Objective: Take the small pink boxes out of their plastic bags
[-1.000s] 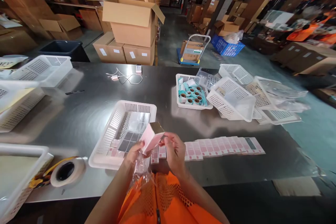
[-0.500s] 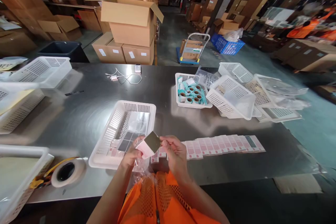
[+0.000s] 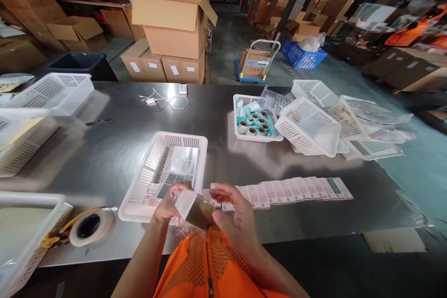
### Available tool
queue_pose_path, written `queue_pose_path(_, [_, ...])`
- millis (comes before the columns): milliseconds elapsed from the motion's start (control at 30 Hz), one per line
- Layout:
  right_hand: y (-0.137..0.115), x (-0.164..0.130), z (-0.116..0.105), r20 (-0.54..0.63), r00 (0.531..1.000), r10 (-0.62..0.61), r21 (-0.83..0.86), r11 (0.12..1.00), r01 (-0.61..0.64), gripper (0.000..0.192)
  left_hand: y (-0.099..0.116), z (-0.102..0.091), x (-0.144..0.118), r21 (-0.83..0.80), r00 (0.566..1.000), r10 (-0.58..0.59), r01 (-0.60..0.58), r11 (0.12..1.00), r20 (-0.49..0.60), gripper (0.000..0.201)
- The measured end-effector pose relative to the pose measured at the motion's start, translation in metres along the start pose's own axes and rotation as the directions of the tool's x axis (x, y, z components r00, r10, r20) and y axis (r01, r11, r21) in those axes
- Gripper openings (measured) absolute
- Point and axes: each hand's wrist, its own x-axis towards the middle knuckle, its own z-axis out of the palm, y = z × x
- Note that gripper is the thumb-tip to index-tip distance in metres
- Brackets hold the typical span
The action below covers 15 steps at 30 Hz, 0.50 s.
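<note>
A small block [image 3: 199, 213], with a shiny gold-brown face and a pale side, is held in front of the orange vest. I cannot tell whether it is a box or a stack of cards. My left hand [image 3: 172, 206] grips its left side, along with crinkled clear plastic [image 3: 180, 228]. At the block's right edge is my right hand [image 3: 239, 216], thumb and fingers apart; it grips nothing. Just beyond the left hand stands a white perforated basket [image 3: 138, 186] with silver-grey sheets [image 3: 183, 162] inside. Overlapping pink-and-white cards [image 3: 279, 192] form a row to the right.
A tape roll [image 3: 89, 228] and yellow tape cutter [image 3: 52, 240] lie left on the metal table [image 3: 216, 125]. Behind sit a white cable [image 3: 171, 101] and a basket of teal rolls [image 3: 258, 137]. White baskets [image 3: 309, 125] pile up on the right.
The block has come down closer to the vest and turned, showing more of its gold-brown face. My right fingers have opened from their pinch at its corner.
</note>
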Motion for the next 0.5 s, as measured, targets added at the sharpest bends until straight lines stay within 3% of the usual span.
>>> queue_pose_path(100, [-0.010,-0.004,0.000,-0.004,0.997,-0.073,-0.110,0.991,0.072,0.010,0.002,-0.004,0.006,0.022,0.998,0.060,-0.061,0.998,0.035,0.054])
queue_pose_path(167, [-0.011,-0.003,0.001,0.000,0.999,-0.050,-0.093,0.994,0.049,0.016,0.003,-0.004,0.008,0.029,0.993,0.099,-0.101,0.994,0.066,0.057])
queue_pose_path(300, [-0.007,0.000,0.000,0.040,0.996,0.081,0.013,0.997,-0.082,0.021,0.006,-0.005,0.010,0.019,0.977,0.151,-0.156,0.988,0.148,0.059])
queue_pose_path(433, [0.003,0.005,0.000,0.156,0.957,0.244,0.183,0.945,-0.271,0.035,0.013,-0.004,0.014,0.000,0.951,0.164,-0.170,0.985,0.261,0.052])
queue_pose_path(500, [0.014,0.010,0.002,0.134,0.956,0.261,0.216,0.934,-0.285,0.040,0.017,0.000,0.016,-0.015,0.927,0.151,-0.156,0.988,0.343,0.052])
